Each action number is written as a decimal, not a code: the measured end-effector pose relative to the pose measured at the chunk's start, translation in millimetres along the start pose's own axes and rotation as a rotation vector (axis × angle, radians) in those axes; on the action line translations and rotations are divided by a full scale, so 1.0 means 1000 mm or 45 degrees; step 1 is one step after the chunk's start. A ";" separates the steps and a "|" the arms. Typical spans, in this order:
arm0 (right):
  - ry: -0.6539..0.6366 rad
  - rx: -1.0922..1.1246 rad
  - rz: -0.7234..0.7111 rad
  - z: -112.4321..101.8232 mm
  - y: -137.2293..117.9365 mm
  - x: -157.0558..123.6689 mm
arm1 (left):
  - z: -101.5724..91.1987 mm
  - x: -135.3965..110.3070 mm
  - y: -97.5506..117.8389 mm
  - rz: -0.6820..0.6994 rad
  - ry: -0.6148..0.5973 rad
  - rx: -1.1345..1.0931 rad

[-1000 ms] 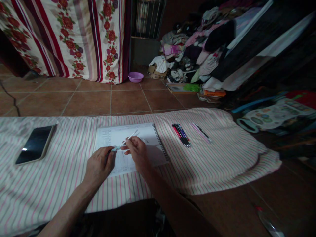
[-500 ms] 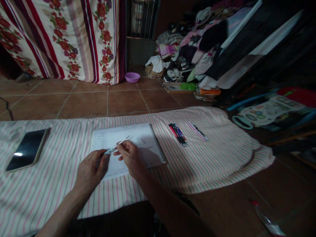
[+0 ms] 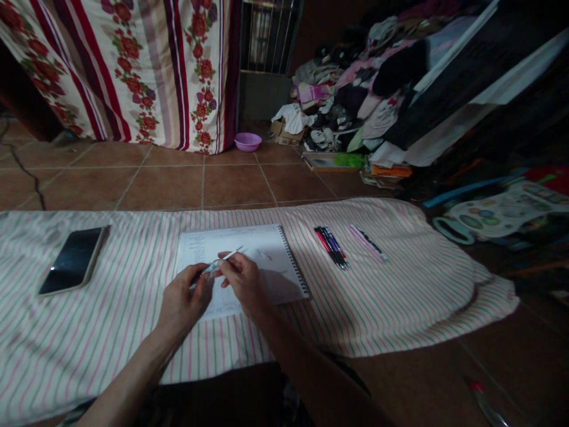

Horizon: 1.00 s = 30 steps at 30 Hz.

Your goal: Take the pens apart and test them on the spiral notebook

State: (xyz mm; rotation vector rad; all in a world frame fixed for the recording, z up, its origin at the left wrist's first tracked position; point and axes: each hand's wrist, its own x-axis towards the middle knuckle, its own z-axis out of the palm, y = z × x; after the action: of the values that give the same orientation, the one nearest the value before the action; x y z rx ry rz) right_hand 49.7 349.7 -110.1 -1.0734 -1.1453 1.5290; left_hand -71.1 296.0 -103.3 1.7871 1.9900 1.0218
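Observation:
A white pen [image 3: 224,260] is held between both hands above a spiral-bound notebook [image 3: 262,252] that lies open on a striped cloth [image 3: 400,284]. My left hand [image 3: 184,299] pinches the pen's near, light blue end. My right hand [image 3: 242,281] grips the barrel with closed fingers, the far tip pointing up and to the right. Both hands hover over the lower left part of the printed page.
A dark phone [image 3: 73,260] lies on the cloth at left. Several pens [image 3: 331,246] and a pink pen [image 3: 367,243] lie right of the notebook. Beyond are tiled floor, a purple bowl [image 3: 248,141], a floral curtain [image 3: 133,65] and a clothes pile [image 3: 355,89].
The hands stay together on the pen over the notebook; only the camera view has shifted slightly.

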 end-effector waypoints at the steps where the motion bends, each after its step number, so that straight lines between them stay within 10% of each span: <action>1: 0.000 0.017 0.007 0.000 0.000 0.000 | 0.000 0.000 0.000 -0.015 -0.006 -0.016; 18: -0.014 -0.006 0.036 -0.004 0.005 0.000 | 0.004 0.000 0.001 -0.150 -0.016 -0.201; 30: 0.303 -1.470 -0.398 -0.086 -0.028 0.025 | 0.004 0.003 -0.006 -0.152 0.017 -0.105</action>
State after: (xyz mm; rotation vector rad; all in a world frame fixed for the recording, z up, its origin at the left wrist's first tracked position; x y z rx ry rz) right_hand 132.4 393.5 -101.9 -1.6242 -1.9564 0.3775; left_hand -73.7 299.7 -109.3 1.6028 2.0056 1.0640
